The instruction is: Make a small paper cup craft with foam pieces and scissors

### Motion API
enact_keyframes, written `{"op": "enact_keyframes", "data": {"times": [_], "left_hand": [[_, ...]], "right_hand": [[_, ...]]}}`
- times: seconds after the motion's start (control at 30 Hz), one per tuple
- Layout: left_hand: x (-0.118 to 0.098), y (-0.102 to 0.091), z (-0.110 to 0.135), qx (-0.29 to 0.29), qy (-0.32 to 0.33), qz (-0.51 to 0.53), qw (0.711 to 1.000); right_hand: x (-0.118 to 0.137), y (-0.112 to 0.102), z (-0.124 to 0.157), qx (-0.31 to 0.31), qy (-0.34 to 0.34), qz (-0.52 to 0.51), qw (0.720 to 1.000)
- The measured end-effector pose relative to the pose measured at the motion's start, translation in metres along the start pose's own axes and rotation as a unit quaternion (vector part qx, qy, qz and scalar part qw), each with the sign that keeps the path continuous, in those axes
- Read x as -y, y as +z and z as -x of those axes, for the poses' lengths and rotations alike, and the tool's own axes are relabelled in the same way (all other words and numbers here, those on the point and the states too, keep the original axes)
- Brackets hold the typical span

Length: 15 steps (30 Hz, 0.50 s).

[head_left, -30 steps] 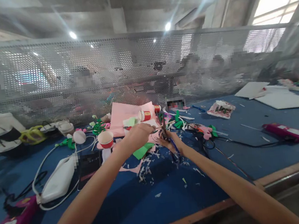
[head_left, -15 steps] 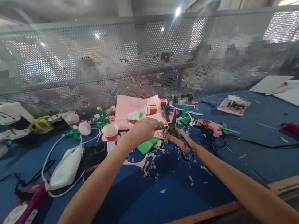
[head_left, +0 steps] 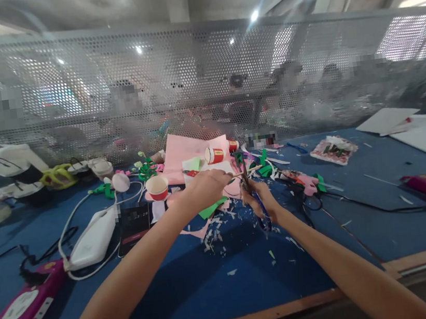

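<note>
My left hand (head_left: 210, 185) is closed in a pinch on one end of a thin pale stick (head_left: 252, 169), which points off to the right. My right hand (head_left: 261, 200) grips a pair of scissors (head_left: 244, 172) with dark blades and blue handles. The blades point away from me and cross the stick; whether they bite into it I cannot tell. Under my hands lie green paper (head_left: 212, 207), pink paper scraps (head_left: 201, 231) and many small white clippings (head_left: 217, 232). A red and white paper cup (head_left: 157, 187) stands upright left of my left hand.
A pink sheet (head_left: 177, 156) and a tipped paper cup (head_left: 214, 155) lie beyond my hands. To the left are a phone (head_left: 133, 227), a white power bank (head_left: 95, 239) with its cable and a magenta pouch (head_left: 29, 301). A perforated metal screen (head_left: 193, 68) stands behind the table.
The scissor blades, spread apart before, have come together across the stick. My right hand has closed on the handles; my left hand has moved only slightly.
</note>
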<state>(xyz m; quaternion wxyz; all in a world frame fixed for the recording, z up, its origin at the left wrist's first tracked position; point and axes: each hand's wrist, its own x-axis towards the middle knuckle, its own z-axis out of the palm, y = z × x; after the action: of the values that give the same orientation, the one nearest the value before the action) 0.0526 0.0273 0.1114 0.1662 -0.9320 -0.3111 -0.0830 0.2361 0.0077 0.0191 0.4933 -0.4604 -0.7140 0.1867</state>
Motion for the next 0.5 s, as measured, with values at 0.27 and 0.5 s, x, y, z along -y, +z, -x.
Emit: {"op": "enact_keyframes", "data": {"times": [0.27, 0.5], "left_hand": [[-0.018, -0.004, -0.001, 0.015, -0.063, -0.061, 0.996], [-0.006, -0.004, -0.001, 0.055, -0.072, -0.034, 0.995]], "right_hand": [[0.002, -0.001, -0.003, -0.021, 0.031, 0.057, 0.998], [0.006, -0.004, -0.002, 0.028, 0.062, 0.011, 0.998]]}}
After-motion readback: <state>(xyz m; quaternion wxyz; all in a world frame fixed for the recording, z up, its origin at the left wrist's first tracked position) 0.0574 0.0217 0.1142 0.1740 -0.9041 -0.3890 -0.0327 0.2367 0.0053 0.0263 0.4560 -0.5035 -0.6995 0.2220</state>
